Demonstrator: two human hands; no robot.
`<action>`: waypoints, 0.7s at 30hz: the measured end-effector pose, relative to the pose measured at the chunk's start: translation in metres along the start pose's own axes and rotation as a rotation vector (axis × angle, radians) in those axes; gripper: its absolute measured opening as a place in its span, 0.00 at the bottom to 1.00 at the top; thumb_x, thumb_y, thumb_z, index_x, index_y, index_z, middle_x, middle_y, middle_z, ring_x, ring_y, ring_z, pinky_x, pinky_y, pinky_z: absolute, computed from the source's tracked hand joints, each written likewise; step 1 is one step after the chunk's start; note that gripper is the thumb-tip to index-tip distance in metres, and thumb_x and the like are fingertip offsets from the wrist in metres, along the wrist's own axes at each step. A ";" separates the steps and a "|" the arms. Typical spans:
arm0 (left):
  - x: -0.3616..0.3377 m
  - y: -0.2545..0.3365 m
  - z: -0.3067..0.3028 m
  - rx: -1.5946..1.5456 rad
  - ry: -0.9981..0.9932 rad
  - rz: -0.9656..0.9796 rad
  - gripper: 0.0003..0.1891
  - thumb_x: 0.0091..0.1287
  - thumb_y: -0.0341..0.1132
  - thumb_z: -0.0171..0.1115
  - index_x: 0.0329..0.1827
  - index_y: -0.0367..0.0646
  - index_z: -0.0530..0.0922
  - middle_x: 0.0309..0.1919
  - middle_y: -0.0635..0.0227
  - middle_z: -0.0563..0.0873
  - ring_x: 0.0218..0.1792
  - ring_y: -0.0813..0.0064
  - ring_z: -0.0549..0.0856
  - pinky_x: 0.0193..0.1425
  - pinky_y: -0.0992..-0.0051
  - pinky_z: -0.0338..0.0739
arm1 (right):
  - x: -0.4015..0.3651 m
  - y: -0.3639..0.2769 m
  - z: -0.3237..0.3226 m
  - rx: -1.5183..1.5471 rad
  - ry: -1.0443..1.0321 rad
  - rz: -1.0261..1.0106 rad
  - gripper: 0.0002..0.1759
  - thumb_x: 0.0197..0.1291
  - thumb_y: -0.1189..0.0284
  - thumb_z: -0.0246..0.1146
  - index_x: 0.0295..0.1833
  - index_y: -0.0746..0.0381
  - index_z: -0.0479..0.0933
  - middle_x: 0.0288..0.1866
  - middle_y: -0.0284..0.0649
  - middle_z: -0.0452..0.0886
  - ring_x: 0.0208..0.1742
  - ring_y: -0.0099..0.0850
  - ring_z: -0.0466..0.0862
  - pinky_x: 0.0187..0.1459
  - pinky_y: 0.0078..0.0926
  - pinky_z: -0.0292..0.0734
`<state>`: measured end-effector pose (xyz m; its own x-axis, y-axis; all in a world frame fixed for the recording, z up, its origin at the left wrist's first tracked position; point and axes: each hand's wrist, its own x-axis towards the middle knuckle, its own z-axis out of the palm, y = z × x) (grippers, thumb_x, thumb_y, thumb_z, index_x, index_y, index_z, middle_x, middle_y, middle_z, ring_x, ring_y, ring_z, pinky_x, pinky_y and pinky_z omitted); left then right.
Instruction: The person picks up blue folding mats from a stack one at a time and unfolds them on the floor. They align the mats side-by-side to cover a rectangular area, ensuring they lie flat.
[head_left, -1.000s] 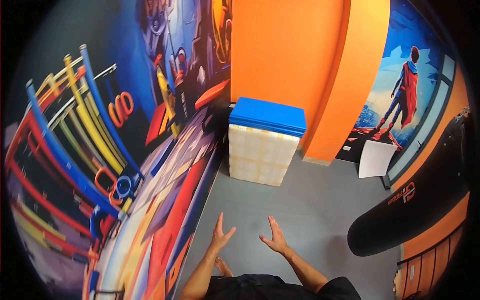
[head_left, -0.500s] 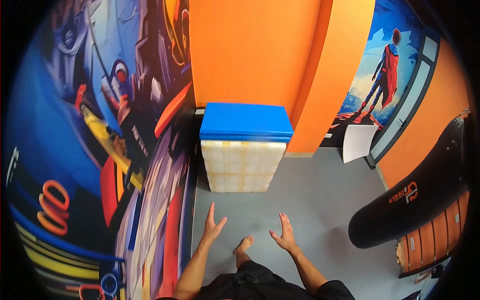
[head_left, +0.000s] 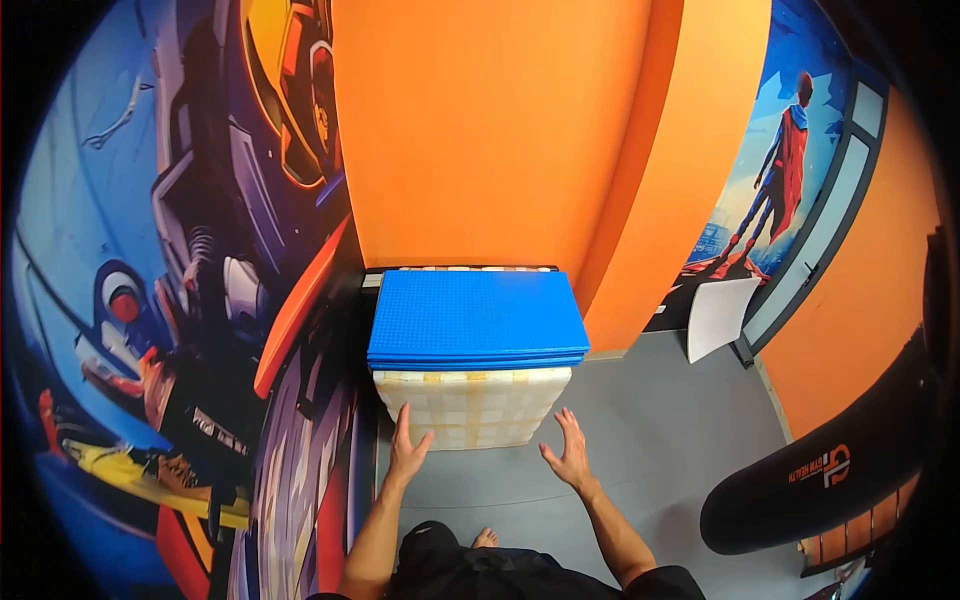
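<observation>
A stack of blue textured mats [head_left: 478, 312] lies flat on a white block [head_left: 475, 405] crossed with yellowish tape. My left hand [head_left: 407, 455] is held out with thumb and fingers apart, overlapping the block's lower left part in view. Nothing is in it. On the other side, my right hand [head_left: 569, 455] is also open and bare, just beyond the block's lower right edge. Both palms face inward, below the level of the mats in the picture. Neither hand appears to touch the block.
An orange wall [head_left: 490, 130] stands behind the block, and a painted mural [head_left: 150, 300] runs along the left. To the right hangs a black punching bag [head_left: 790, 490]. A white panel [head_left: 718, 315] leans near the door [head_left: 815, 250]. Grey floor [head_left: 660, 420] lies between.
I have come closer to the block and mats, which now sit lower and larger in view. Both hands stay raised and open, now nearer the block.
</observation>
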<state>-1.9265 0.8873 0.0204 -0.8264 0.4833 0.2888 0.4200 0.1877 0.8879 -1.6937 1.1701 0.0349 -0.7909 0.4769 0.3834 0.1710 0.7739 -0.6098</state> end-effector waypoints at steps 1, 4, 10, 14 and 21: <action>0.018 -0.003 0.004 0.023 -0.007 0.016 0.43 0.65 0.37 0.70 0.81 0.38 0.57 0.77 0.46 0.65 0.78 0.50 0.64 0.80 0.58 0.57 | 0.020 0.003 0.003 0.009 0.031 -0.014 0.36 0.59 0.63 0.72 0.70 0.60 0.68 0.80 0.55 0.62 0.81 0.56 0.60 0.76 0.52 0.57; 0.081 -0.020 0.014 0.106 -0.004 0.080 0.43 0.65 0.39 0.70 0.81 0.39 0.58 0.77 0.46 0.65 0.79 0.49 0.63 0.80 0.51 0.54 | 0.083 0.014 0.021 0.017 0.117 -0.087 0.21 0.59 0.68 0.73 0.55 0.61 0.76 0.78 0.56 0.66 0.79 0.56 0.63 0.74 0.52 0.60; 0.208 -0.069 0.022 0.219 0.024 0.123 0.42 0.64 0.42 0.69 0.80 0.41 0.61 0.77 0.44 0.65 0.79 0.46 0.61 0.79 0.38 0.49 | 0.199 0.042 0.059 -0.015 0.226 -0.115 0.09 0.61 0.73 0.72 0.38 0.62 0.78 0.74 0.55 0.71 0.77 0.56 0.67 0.72 0.50 0.63; 0.275 -0.097 0.024 0.421 0.014 0.054 0.38 0.63 0.41 0.68 0.77 0.42 0.65 0.76 0.41 0.65 0.79 0.42 0.60 0.79 0.36 0.46 | 0.257 0.073 0.083 -0.036 0.161 -0.029 0.09 0.62 0.71 0.72 0.41 0.60 0.78 0.74 0.55 0.72 0.76 0.58 0.67 0.74 0.54 0.59; 0.325 -0.150 0.051 0.926 -0.098 0.059 0.35 0.69 0.49 0.54 0.76 0.36 0.67 0.80 0.39 0.54 0.81 0.33 0.44 0.78 0.29 0.29 | 0.303 0.112 0.153 -0.629 -0.148 0.218 0.35 0.74 0.45 0.49 0.80 0.48 0.63 0.84 0.56 0.51 0.83 0.63 0.48 0.73 0.80 0.39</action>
<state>-2.2391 1.0601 -0.0372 -0.7767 0.5758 0.2555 0.6267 0.7472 0.2213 -2.0039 1.3376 -0.0238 -0.7640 0.6222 0.1710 0.6093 0.7829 -0.1260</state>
